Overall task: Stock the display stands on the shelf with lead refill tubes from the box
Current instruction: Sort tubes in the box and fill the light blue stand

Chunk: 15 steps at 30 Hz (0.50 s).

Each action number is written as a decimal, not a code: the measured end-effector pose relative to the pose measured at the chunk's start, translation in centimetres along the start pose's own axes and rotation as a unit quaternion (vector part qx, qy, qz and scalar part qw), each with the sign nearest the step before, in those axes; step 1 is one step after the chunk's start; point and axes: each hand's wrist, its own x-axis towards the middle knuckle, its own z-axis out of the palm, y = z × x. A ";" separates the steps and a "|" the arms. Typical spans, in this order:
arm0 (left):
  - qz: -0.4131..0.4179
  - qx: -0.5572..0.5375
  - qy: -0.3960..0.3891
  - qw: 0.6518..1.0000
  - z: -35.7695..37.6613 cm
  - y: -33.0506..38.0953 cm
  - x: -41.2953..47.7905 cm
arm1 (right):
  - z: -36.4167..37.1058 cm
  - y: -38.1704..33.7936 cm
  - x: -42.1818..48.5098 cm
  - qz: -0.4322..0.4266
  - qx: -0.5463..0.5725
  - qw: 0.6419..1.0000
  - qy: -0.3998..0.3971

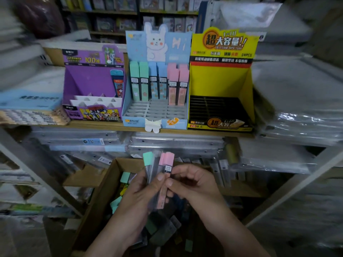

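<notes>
A wooden shelf board (111, 126) ran across the upper part of the view with three cardboard display stands side by side on it. At the left stood a purple cardboard display stand (92, 80) with white stepped dividers low in front; a single blue-capped lead refill tube (117, 83) stood upright against its back right corner. Just beside it, in the middle, was a light blue cardboard display stand (137, 122) with a white rabbit on its header card. Its rear slots held upright tubes: two green-capped tubes (139, 80) at the left, two blue-capped tubes (158, 80) next, and pink-capped tubes (178, 84) at the right, with a grey slot grid showing in front of them. At the right, touching the blue stand, stood a yellow and black cardboard display stand (220, 80) with a black slot grid in its floor.

Below the shelf sat an open brown cardboard box (109, 182) with loose lead refill tubes (125, 177) of mixed colours lying in it. Above the box, the left hand (137, 191) was curled around a small bundle of tubes held roughly upright, a mint-green-capped lead refill tube (148, 158) at its left side and a pink-capped lead refill tube (168, 160) at its right. The right hand (194, 182) met the bundle from the right, its thumb and forefinger pinching the pink-capped tube partway down, the other fingers curled loosely behind. Both hands were well below the shelf stands.
</notes>
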 end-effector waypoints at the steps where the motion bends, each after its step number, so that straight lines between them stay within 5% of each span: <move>1: 0.014 0.002 -0.001 1.000 0.2 0.5 0.0 | 0.0 -0.5 0.1 -0.008 0.005 1.000 -0.004; 15: 0.098 0.004 -0.083 0.992 -1.4 8.2 4.3 | 4.2 -6.4 5.1 -0.086 -0.018 0.996 0.021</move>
